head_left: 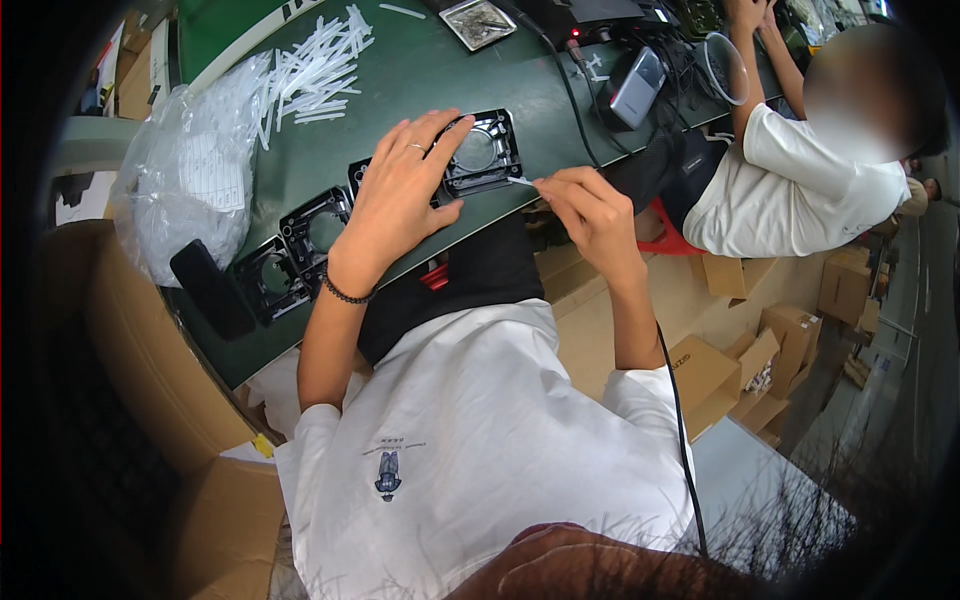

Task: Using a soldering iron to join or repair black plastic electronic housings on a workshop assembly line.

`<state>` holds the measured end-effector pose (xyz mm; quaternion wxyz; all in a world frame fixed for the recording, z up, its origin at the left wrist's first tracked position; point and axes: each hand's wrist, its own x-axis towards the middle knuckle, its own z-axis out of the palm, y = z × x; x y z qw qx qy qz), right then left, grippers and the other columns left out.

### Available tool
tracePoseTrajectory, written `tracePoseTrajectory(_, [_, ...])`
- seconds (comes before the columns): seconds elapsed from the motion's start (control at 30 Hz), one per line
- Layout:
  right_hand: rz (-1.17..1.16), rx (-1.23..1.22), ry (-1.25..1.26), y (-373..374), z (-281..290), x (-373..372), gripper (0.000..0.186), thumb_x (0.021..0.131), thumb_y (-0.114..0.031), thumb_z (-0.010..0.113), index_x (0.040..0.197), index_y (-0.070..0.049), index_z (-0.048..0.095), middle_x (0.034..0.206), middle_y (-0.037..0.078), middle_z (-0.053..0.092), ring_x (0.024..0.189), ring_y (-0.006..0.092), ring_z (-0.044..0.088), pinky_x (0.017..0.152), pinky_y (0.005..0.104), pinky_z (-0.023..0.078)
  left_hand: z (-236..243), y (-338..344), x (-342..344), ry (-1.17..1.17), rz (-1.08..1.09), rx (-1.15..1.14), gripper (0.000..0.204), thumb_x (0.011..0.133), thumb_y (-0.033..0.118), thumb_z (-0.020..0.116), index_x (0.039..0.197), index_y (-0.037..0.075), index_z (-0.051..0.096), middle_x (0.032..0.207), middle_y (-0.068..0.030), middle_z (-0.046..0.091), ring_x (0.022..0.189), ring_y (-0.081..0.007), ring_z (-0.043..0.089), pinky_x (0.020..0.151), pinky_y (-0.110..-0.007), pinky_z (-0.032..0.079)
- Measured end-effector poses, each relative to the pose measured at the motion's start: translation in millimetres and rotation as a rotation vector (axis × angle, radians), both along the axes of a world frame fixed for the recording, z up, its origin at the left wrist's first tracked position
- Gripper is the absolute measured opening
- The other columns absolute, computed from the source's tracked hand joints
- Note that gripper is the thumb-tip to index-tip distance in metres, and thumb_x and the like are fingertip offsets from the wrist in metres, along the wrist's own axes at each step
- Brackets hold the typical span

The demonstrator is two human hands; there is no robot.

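the green bench (420,70) spreads beneath and beyond the fingers of both hands. on it, well to the left of the left fingers, sits a clear plastic bag (190,150), creased and bulging. the left hand (400,190) lies palm down, its fingers spread rather than curled, reaching over the left part of a black frame (508,150) while the thumb extends by its near edge. beyond the left fingers and to their left, a loose pile of white strips (315,75) lies beside the bag. the right hand (595,210) is just right of the frame, thumb and forefinger pinched together. the frame's round opening and right side show just right of the left fingertips. more black frames (293,232) line up left of the left fingers, near the bench edge. smallest, a single white strip (521,181) juts leftward from the right fingertips to the frame's near right corner; whether it touches is unclear.
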<state>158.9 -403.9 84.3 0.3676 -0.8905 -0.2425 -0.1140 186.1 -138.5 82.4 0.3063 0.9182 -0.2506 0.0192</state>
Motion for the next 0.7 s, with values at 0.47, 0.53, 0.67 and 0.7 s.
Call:
tracePoseTrajectory(0.47, [0.352, -0.367, -0.097, 25.2, -11.0, 28.5, 0.04, 0.079, -0.006, 0.071, 0.116, -0.02, 0.078, 0.104, -0.007, 0.068, 0.093, 0.0172, 0.057, 0.081, 0.0326, 0.044, -3.1, 3.3, 1.0, -0.007, -0.02, -0.038, 0.088, 0.069, 0.008, 0.083, 0.149, 0.008, 0.048, 0.148, -0.0128, 0.053, 0.138, -0.0333, 0.049, 0.12, -0.047, 0.036])
tracePoseTrajectory(0.53, [0.364, -0.367, -0.08, 24.8, -10.7, 30.0, 0.039, 0.079, -0.006, 0.071, 0.115, -0.02, 0.078, 0.104, -0.007, 0.068, 0.093, 0.0171, 0.057, 0.081, 0.0323, 0.044, -3.7, 3.4, 1.4, -0.001, -0.032, -0.035, 0.088, 0.068, 0.008, 0.083, 0.149, 0.008, 0.048, 0.148, -0.0126, 0.053, 0.138, -0.0325, 0.049, 0.12, -0.047, 0.036])
tracePoseTrajectory(0.67, [0.388, -0.412, -0.105, 26.8, -10.6, 30.0, 0.032, 0.084, -0.011, 0.071, 0.113, -0.02, 0.079, 0.1, -0.006, 0.063, 0.094, 0.0169, 0.055, 0.084, 0.0332, 0.043, -4.4, 3.1, 2.0, 0.008, -0.028, -0.047, 0.088, 0.068, 0.007, 0.083, 0.148, 0.007, 0.048, 0.148, -0.0124, 0.053, 0.138, -0.0321, 0.049, 0.12, -0.046, 0.036])
tracePoseTrajectory(0.7, [0.377, -0.426, -0.145, 27.8, -10.4, 29.2, 0.026, 0.087, -0.014, 0.07, 0.111, -0.02, 0.08, 0.098, -0.005, 0.06, 0.094, 0.0168, 0.054, 0.084, 0.0335, 0.043, -4.1, 2.8, 2.1, 0.01, -0.029, -0.053, 0.088, 0.068, 0.007, 0.083, 0.148, 0.007, 0.048, 0.148, -0.0123, 0.053, 0.138, -0.0321, 0.05, 0.12, -0.046, 0.036])
